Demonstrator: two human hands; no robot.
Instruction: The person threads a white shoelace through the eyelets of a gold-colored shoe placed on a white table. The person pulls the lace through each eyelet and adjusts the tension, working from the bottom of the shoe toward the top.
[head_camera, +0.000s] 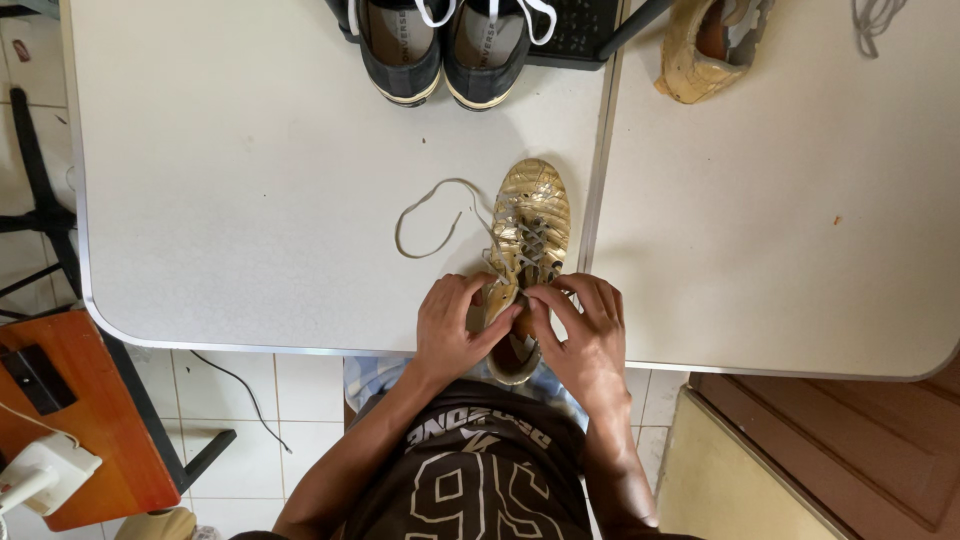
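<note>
You had both hands on the gold shoe (528, 250), which lay at the near edge of the white table (250, 200), toe pointing far. Your left hand (452, 325) pinched the shoe's left side near the opening. Your right hand (585, 330) pinched the other side, maybe on the grey lace (432, 215), but that part was hard to see. The lace's loose end curled on the table to the left. Two dark sneakers (445, 50) sat at the far edge.

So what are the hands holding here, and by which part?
Both hands, left hand and right hand, grip the gold shoe at its collar near the top eyelets; whether fingers pinch the lace cannot be told.
</note>
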